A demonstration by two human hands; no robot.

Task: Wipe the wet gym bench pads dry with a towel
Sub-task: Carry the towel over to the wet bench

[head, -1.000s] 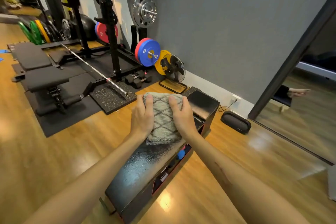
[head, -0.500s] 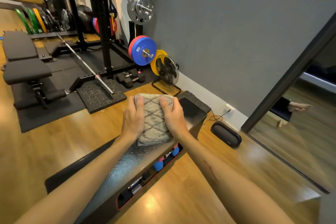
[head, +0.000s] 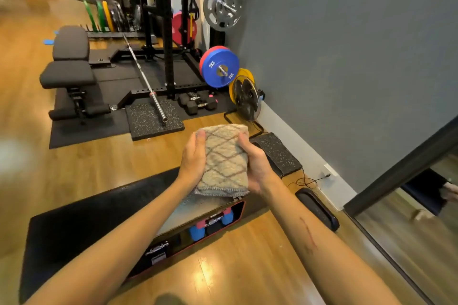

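Gripping folded towel (head: pixel 224 158), both hands (head: pixel 193 158) (head: pixel 257 167) curled around it; "20" on blue plate (head: pixel 219 70).

Both hands, left (head: pixel 192 157) and right (head: pixel 257 163), grip a folded towel (head: pixel 224 158) over the wet bench (head: pixel 183 208).

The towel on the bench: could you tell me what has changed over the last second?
The towel has come up off the wet bench pad; left hand and right hand now clasp it from the sides rather than pressing on top. Both hands still hold it.
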